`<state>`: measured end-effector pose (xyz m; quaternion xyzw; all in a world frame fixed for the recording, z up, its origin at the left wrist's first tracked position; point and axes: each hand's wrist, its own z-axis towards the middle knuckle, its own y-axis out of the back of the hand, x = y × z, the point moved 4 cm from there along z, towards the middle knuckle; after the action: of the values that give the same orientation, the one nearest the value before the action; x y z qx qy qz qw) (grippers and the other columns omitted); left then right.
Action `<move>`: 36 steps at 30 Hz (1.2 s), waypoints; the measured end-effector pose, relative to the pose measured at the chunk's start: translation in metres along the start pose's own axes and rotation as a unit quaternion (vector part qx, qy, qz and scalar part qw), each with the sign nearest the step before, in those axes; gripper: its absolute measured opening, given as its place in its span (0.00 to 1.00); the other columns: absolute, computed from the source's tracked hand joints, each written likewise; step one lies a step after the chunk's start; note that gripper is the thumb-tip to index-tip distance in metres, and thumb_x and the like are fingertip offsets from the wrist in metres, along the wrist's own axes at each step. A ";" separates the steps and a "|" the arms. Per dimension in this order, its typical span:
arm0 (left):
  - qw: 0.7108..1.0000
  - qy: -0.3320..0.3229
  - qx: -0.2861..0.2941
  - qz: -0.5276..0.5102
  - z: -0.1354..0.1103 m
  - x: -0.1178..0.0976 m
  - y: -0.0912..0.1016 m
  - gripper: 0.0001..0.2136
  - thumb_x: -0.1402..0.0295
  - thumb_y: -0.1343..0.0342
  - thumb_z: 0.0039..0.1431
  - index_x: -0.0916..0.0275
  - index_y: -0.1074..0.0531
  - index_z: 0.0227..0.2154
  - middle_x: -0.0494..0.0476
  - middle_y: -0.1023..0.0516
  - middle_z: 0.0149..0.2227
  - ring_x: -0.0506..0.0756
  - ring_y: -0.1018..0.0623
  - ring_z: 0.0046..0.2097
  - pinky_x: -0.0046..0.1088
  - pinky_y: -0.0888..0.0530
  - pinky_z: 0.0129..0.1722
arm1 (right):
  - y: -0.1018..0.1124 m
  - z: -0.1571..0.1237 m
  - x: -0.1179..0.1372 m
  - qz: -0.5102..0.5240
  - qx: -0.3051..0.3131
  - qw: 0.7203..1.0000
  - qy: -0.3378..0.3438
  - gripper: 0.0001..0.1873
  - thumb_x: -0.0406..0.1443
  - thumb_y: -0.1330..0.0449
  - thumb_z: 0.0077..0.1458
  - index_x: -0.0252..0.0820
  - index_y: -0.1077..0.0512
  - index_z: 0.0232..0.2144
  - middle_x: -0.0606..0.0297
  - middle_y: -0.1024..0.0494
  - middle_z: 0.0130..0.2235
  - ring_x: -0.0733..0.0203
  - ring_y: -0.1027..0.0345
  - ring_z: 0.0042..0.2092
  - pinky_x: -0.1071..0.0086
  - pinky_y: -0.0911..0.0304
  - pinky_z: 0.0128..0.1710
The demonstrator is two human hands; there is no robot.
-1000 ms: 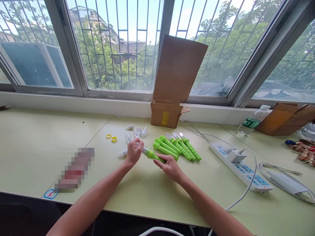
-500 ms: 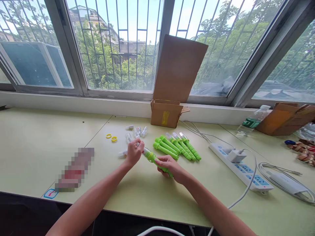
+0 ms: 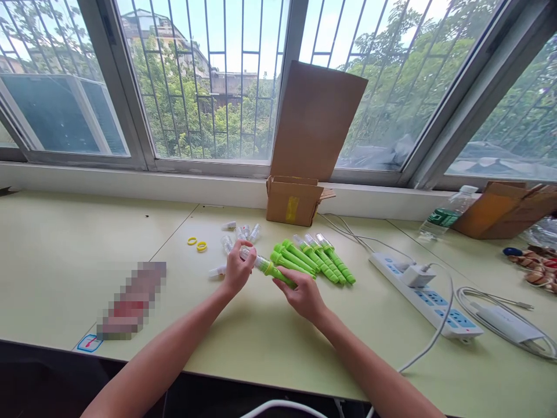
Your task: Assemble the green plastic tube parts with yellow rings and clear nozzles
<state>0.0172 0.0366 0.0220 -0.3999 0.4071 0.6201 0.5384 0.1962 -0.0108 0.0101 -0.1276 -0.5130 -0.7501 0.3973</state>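
My left hand (image 3: 237, 270) is curled shut round the clear end of the green tube (image 3: 275, 271), and my right hand (image 3: 304, 296) pinches its ribbed tail, in front of the cardboard box (image 3: 292, 201). Best, I think, to hold both ends in line and turn gently.

Bare left hand (image 3: 237, 270) and right hand (image 3: 304, 296) (forearms uncovered too)

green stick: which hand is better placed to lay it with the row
Right, likely: the right hand grips the stick by its green end beside the row; the left hand holds the clear tip, farther off.
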 end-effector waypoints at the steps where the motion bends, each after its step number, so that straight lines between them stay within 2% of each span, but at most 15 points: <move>1: 1.000 0.010 0.001 -0.011 0.000 0.002 -0.001 0.13 0.57 0.47 0.56 0.61 0.35 0.37 0.44 0.34 0.17 0.48 0.33 0.17 0.21 0.36 0.17 | 0.001 0.000 -0.003 -0.043 -0.017 0.999 0.004 0.18 0.47 0.45 0.57 0.44 0.24 0.43 0.60 0.22 0.33 0.56 0.31 0.31 0.66 0.39 0.32; 4: 0.999 0.023 -0.004 -0.029 0.000 0.005 -0.003 0.16 0.55 0.44 0.54 0.62 0.35 0.39 0.46 0.31 0.19 0.49 0.29 0.19 0.21 0.33 0.16 | 0.002 -0.001 -0.010 -0.143 -0.044 0.989 0.023 0.19 0.46 0.46 0.59 0.44 0.25 0.46 0.59 0.22 0.33 0.56 0.31 0.29 0.67 0.42 0.28; 7: 0.999 0.023 -0.007 -0.044 0.000 0.007 -0.005 0.18 0.55 0.44 0.53 0.63 0.34 0.41 0.47 0.31 0.20 0.49 0.28 0.21 0.22 0.30 0.18 | 0.002 -0.002 -0.013 -0.192 -0.060 0.979 0.044 0.19 0.46 0.47 0.60 0.45 0.25 0.47 0.59 0.22 0.33 0.57 0.30 0.29 0.68 0.44 0.26; 13: 0.991 0.038 0.017 -0.127 0.002 0.008 -0.008 0.22 0.57 0.42 0.52 0.64 0.35 0.46 0.51 0.26 0.27 0.51 0.24 0.28 0.29 0.23 0.27 | 0.001 -0.004 -0.012 -0.203 -0.085 0.974 0.057 0.19 0.47 0.48 0.61 0.45 0.25 0.46 0.62 0.23 0.32 0.60 0.30 0.28 0.69 0.45 0.25; 17: 0.986 0.052 0.032 -0.153 0.003 0.009 -0.009 0.22 0.57 0.42 0.52 0.64 0.35 0.46 0.53 0.25 0.29 0.52 0.23 0.29 0.30 0.22 0.29 | 0.001 -0.004 -0.012 -0.206 -0.087 0.973 0.056 0.19 0.47 0.48 0.61 0.46 0.25 0.46 0.63 0.22 0.32 0.60 0.30 0.28 0.70 0.45 0.24; 28: 0.988 0.047 0.043 -0.142 0.003 0.010 -0.009 0.22 0.57 0.42 0.53 0.64 0.36 0.47 0.54 0.25 0.30 0.52 0.23 0.31 0.31 0.22 0.30 | 0.002 -0.003 -0.010 -0.237 -0.079 0.967 0.053 0.18 0.45 0.47 0.61 0.45 0.26 0.46 0.63 0.22 0.33 0.61 0.30 0.30 0.70 0.46 0.25; 32: 0.994 0.024 0.089 -0.060 0.006 0.005 -0.005 0.20 0.54 0.42 0.52 0.64 0.33 0.41 0.53 0.26 0.28 0.52 0.24 0.29 0.28 0.25 0.27 | 0.008 -0.002 -0.007 -0.285 -0.094 0.951 0.078 0.16 0.42 0.48 0.62 0.45 0.25 0.46 0.62 0.23 0.32 0.61 0.30 0.31 0.70 0.47 0.27; 34: 0.990 -0.006 0.140 0.029 0.007 0.000 -0.003 0.19 0.52 0.42 0.52 0.64 0.31 0.36 0.52 0.27 0.26 0.50 0.26 0.26 0.25 0.28 0.24 | 0.011 -0.001 -0.006 -0.300 -0.105 0.943 0.094 0.15 0.39 0.49 0.62 0.45 0.25 0.45 0.62 0.23 0.32 0.61 0.31 0.32 0.70 0.46 0.29; 36: 0.973 -0.047 0.183 0.130 0.008 -0.005 0.001 0.21 0.49 0.41 0.49 0.64 0.31 0.32 0.51 0.27 0.23 0.50 0.28 0.24 0.24 0.32 0.23 | 0.014 0.000 -0.005 -0.312 -0.109 0.937 0.111 0.14 0.37 0.49 0.62 0.44 0.25 0.44 0.62 0.24 0.32 0.60 0.32 0.33 0.70 0.47 0.30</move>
<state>0.0167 0.0420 0.0299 -0.2089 0.5365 0.6175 0.5359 0.2097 -0.0109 0.0164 0.0801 -0.3951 -0.8969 0.1818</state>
